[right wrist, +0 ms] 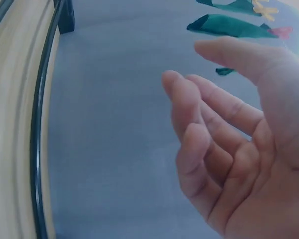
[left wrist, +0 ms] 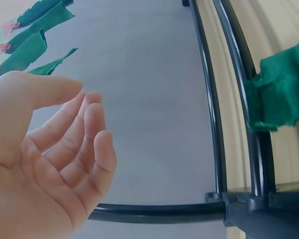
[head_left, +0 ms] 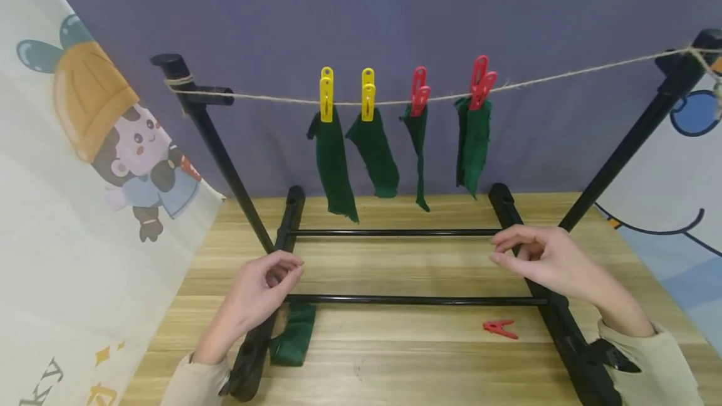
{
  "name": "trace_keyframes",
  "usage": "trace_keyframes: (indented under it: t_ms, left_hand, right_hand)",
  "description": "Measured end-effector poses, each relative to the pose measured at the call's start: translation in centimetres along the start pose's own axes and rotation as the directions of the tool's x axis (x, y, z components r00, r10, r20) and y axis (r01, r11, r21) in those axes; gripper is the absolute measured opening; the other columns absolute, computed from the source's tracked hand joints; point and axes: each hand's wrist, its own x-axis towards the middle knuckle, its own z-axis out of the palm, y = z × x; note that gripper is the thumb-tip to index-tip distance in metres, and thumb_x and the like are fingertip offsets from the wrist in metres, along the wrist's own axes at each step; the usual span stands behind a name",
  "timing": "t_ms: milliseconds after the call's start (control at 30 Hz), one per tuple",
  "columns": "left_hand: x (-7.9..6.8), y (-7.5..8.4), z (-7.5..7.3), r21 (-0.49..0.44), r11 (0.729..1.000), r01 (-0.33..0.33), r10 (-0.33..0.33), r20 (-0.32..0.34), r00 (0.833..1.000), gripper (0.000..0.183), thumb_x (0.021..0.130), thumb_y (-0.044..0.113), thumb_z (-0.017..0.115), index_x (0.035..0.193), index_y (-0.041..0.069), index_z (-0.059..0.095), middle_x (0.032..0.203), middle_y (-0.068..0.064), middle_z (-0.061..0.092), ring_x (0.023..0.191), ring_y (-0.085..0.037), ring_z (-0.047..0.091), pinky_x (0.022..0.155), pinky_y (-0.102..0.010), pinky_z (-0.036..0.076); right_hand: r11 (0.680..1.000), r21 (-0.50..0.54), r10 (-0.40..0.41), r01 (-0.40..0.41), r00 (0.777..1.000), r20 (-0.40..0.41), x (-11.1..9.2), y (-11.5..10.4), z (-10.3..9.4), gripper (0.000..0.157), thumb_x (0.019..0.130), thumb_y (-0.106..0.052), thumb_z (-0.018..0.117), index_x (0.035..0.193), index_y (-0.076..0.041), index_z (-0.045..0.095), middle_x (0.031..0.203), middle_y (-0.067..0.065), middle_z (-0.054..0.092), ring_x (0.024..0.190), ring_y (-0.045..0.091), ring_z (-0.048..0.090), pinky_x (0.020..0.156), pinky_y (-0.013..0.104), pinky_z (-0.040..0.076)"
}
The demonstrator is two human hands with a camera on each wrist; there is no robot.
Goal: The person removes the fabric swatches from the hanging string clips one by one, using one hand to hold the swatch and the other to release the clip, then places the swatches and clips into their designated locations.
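My left hand (head_left: 261,290) hovers over the left side of the black rack with loosely bent fingers and nothing in them. Below it, a dark green cloth strip (head_left: 298,338) lies on the table, partly under the front bar. My right hand (head_left: 544,259) is held over the rack's right side, likewise holding nothing, its fingers relaxed. A red clothespin (head_left: 499,328) lies on the table below and left of it. Several green cloth strips (head_left: 334,171) hang from the twine (head_left: 271,98); two yellow clothespins (head_left: 326,96) and two red clothespins (head_left: 481,83) clip them.
The twine runs between the rack's left post (head_left: 220,149) and right post (head_left: 626,136). The front crossbar (head_left: 412,300) and rear crossbar (head_left: 395,232) sit low over the wooden table (head_left: 395,368). A blue-grey backdrop (head_left: 395,11) stands behind, with printed cloth (head_left: 68,255) at the left.
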Motion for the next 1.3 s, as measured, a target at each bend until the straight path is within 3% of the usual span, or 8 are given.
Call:
trace_keyframes:
  t_ms: [200,533,867,1067,1300]
  left_hand:
    - [0.5,0.5,0.1,-0.051,0.999,-0.011,0.009,-0.048,0.999,0.013,0.092,0.038,0.065,0.103,0.032,0.066,0.083,0.009,0.066,0.066,-0.008,0.059,0.06,-0.028,0.051]
    - [1.3,1.3,0.1,-0.082,0.995,-0.062,0.055,-0.087,0.995,0.012,0.091,0.035,0.066,0.103,0.034,0.065,0.081,0.008,0.064,0.066,-0.008,0.059,0.061,-0.028,0.051]
    - [1.2,2.2,-0.1,-0.095,0.992,-0.083,0.073,-0.099,0.992,0.012,0.092,0.032,0.066,0.103,0.034,0.066,0.081,0.006,0.065,0.064,-0.009,0.058,0.059,-0.029,0.05]
    - [1.5,2.6,-0.1,-0.095,0.987,-0.13,0.119,-0.108,0.987,0.012,0.092,0.032,0.065,0.104,0.032,0.065,0.083,0.007,0.065,0.066,-0.009,0.059,0.059,-0.029,0.05]
    - [2.2,2.9,-0.3,-0.111,0.975,-0.191,0.171,-0.165,0.971,0.011,0.092,0.025,0.066,0.103,0.027,0.066,0.087,0.005,0.066,0.071,-0.008,0.06,0.06,-0.027,0.05]
  right_hand:
    - [0.998,0.002,-0.067,0.067,0.995,-0.072,1.0,-1.9,-0.2,0.018,0.088,-0.023,0.072,0.104,-0.03,0.068,0.078,-0.01,0.066,0.048,0.011,0.052,0.041,0.027,0.038]
    - [0.99,-0.039,-0.142,0.139,0.987,-0.08,1.9,-4.1,-0.5,0.021,0.088,-0.023,0.072,0.105,-0.034,0.067,0.067,-0.014,0.063,0.047,0.01,0.051,0.042,0.026,0.037]
    - [0.983,-0.042,-0.181,0.179,0.982,-0.054,2.7,-5.3,-0.5,0.022,0.087,-0.024,0.072,0.106,-0.034,0.067,0.091,-0.016,0.067,0.054,0.007,0.056,0.042,0.026,0.04]
    - [0.975,-0.052,-0.22,0.217,0.974,-0.061,3.2,-6.1,-1.0,0.021,0.087,-0.023,0.073,0.105,-0.033,0.067,0.083,-0.015,0.067,0.049,0.007,0.053,0.042,0.025,0.039]
    - [0.961,-0.06,-0.272,0.268,0.96,-0.061,3.8,-7.2,-1.1,0.023,0.086,-0.017,0.074,0.105,-0.029,0.068,0.078,-0.017,0.067,0.047,0.006,0.051,0.041,0.023,0.037]
